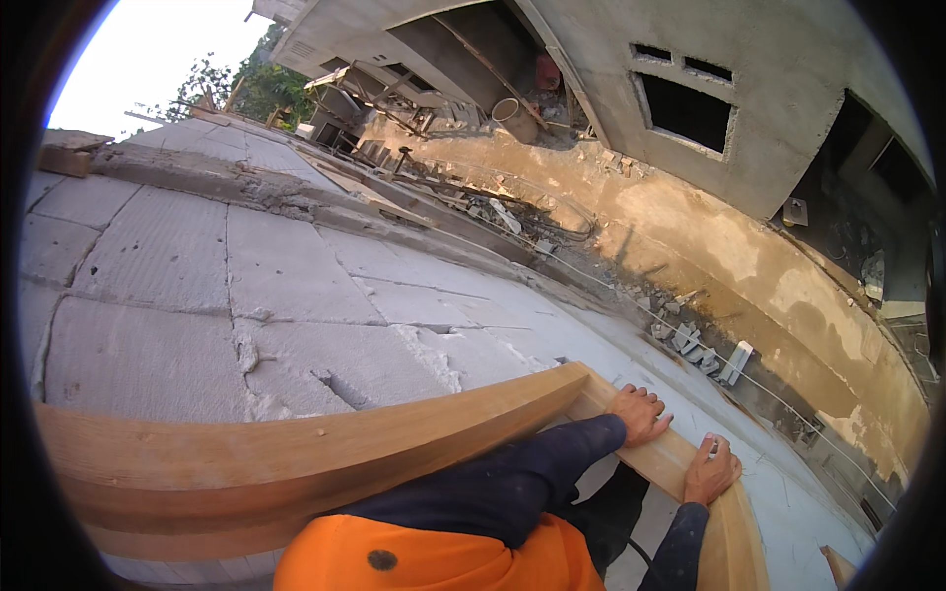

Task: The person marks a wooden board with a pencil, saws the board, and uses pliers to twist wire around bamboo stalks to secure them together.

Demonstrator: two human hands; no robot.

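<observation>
A wooden frame, pale brown with a corner joint near the centre, is set against a wall of light blocks. From that corner a shorter wooden piece runs down to the right. On this piece rests my left hand, its fingers curled over the far edge. Just below and to the right, my right hand grips the same piece, fingers bent over its edge. Both arms wear dark navy sleeves, and an orange garment covers my body. The undersides of the fingers are hidden.
The block wall spreads left, with a rough mortar ledge across it. Far below lies a sandy lane with rubble and a round bin. A grey concrete building with dark openings stands opposite. A thin white line crosses the drop.
</observation>
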